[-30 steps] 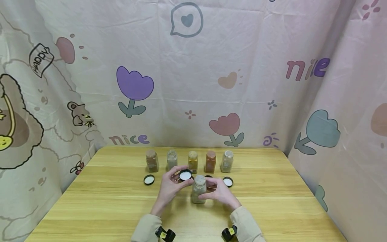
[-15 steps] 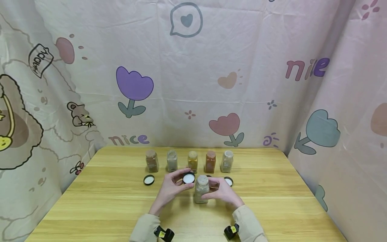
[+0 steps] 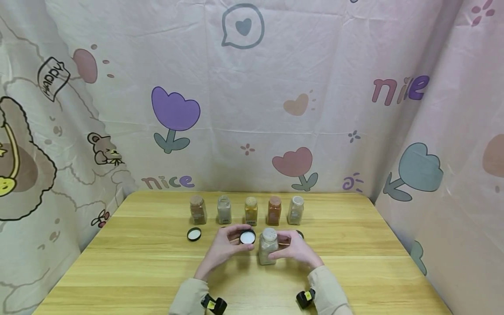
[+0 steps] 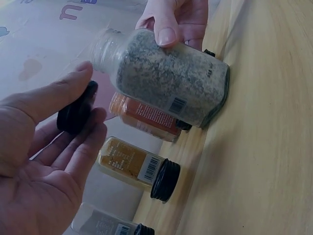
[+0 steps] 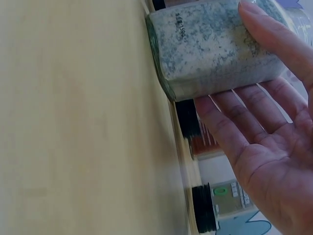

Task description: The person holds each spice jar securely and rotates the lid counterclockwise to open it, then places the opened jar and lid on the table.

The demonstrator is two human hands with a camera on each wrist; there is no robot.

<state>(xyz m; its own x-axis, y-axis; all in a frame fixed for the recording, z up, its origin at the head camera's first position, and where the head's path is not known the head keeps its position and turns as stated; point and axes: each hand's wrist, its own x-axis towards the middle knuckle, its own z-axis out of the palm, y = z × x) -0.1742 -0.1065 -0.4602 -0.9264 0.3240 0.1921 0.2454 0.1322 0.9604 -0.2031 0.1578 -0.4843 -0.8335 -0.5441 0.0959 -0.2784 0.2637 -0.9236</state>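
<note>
My left hand (image 3: 223, 247) pinches a round black lid (image 3: 247, 237) between thumb and fingers, its white inside facing me. Just right of it, my right hand (image 3: 296, 250) grips a square glass spice jar (image 3: 268, 250) from the side. The jar stands upright, filled with a grey-green speckled seasoning (image 4: 166, 73), and a pale perforated top covers its neck. A small gap separates the lid from the jar's neck. In the right wrist view, the thumb lies across the jar (image 5: 210, 49) with the fingers along its other side.
Along the back of the wooden table (image 3: 138, 271) stand several uncapped spice jars: brown (image 3: 198, 211), pale (image 3: 224, 211), yellow (image 3: 251, 212), red-orange (image 3: 274, 211) and whitish (image 3: 295, 211). An upturned lid (image 3: 194, 234) lies at left; another lid (image 3: 300, 234) is partly hidden behind my right hand.
My right hand and the speckled jar have shifted right. The left hand has brought the lid slightly right and lower, toward me. Both grips stay the same.
</note>
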